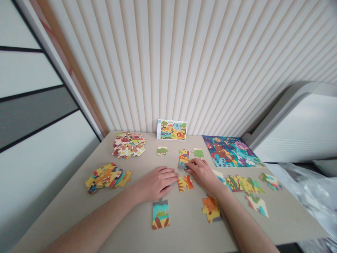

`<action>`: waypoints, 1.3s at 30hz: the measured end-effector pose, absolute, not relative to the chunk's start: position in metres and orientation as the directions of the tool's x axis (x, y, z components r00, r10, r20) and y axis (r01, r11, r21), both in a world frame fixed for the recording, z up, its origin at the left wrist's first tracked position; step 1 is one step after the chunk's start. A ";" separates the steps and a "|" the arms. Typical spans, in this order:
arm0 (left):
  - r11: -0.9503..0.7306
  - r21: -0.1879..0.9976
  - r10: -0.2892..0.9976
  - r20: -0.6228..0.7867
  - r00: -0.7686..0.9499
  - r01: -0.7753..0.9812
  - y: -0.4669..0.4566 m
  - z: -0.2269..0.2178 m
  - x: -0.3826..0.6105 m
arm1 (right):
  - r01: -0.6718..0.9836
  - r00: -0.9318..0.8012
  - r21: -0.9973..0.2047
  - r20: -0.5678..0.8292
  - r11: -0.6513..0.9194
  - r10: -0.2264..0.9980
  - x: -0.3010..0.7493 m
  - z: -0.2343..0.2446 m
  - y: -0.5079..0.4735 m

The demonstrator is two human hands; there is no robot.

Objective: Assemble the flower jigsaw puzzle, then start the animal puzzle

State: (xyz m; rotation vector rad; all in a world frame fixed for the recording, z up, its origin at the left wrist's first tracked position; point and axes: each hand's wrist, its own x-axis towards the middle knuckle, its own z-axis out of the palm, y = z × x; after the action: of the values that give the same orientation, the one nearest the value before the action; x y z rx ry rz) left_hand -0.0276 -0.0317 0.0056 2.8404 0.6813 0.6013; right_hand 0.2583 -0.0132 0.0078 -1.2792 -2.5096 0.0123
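My left hand (157,182) lies flat on the beige table (79,214), fingers stretched toward an orange tiger-striped puzzle piece (185,183), holding nothing. My right hand (201,171) rests with its fingertips on a small joined block of puzzle pieces (183,158) at the table's middle; the fingers are bent over its lower edge. A green piece (162,150) and another green piece (198,153) lie just beyond. A reference picture card (172,129) leans against the wall.
A loose pile of pieces (129,144) sits at the back left, a yellow pile (107,176) at the left. A finished blue puzzle (230,151) lies back right. Scattered assembled bits (243,183), (160,214), (210,208) lie near me.
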 end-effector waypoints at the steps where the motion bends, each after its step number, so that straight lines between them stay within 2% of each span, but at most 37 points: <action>1: -0.884 0.241 0.464 0.340 0.818 0.401 -0.032 0.006 -0.028 | 0.785 -0.540 -0.172 0.281 0.595 0.794 0.259 0.009 -0.014; 7: -0.869 0.230 0.494 0.369 0.788 0.438 -0.033 0.009 -0.028 | 0.748 -0.520 -0.313 0.273 0.586 0.810 0.267 0.014 -0.013; 13: -0.742 0.270 0.658 0.465 0.592 0.614 -0.025 0.006 -0.033 | 0.716 -0.566 -0.355 0.210 0.602 0.797 0.286 0.016 -0.007; 16: -0.684 0.278 0.710 0.469 0.526 0.675 -0.020 0.002 -0.037 | 0.731 -0.560 -0.352 0.181 0.585 0.808 0.290 0.016 -0.006; 22: -0.639 0.284 0.744 0.462 0.482 0.715 -0.016 -0.005 -0.040 | 0.734 -0.544 -0.363 0.191 0.573 0.817 0.282 0.028 -0.015; 27: -0.569 0.287 0.788 0.458 0.411 0.771 -0.014 -0.007 -0.042 | 0.658 -0.646 -0.445 0.080 0.607 0.759 0.265 0.036 -0.028; 33: -0.599 0.278 0.769 0.460 0.443 0.751 -0.014 -0.011 -0.041 | 0.661 -0.638 -0.484 0.038 0.573 0.769 0.259 0.035 -0.033; 36: -0.601 0.284 0.773 0.444 0.454 0.747 -0.015 -0.012 -0.039 | 0.633 -0.595 -0.600 0.027 0.489 0.803 0.260 0.033 -0.032; 39: -0.610 0.289 0.770 0.438 0.465 0.738 -0.016 -0.010 -0.037 | 0.580 -0.509 -0.748 -0.022 0.324 0.860 0.260 0.030 -0.029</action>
State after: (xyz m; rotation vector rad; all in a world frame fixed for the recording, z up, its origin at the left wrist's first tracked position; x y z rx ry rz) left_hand -0.0372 -0.0158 -0.0096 2.6379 1.3589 0.8365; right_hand 0.2596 -0.0295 0.0303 -1.2782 -2.2152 1.0125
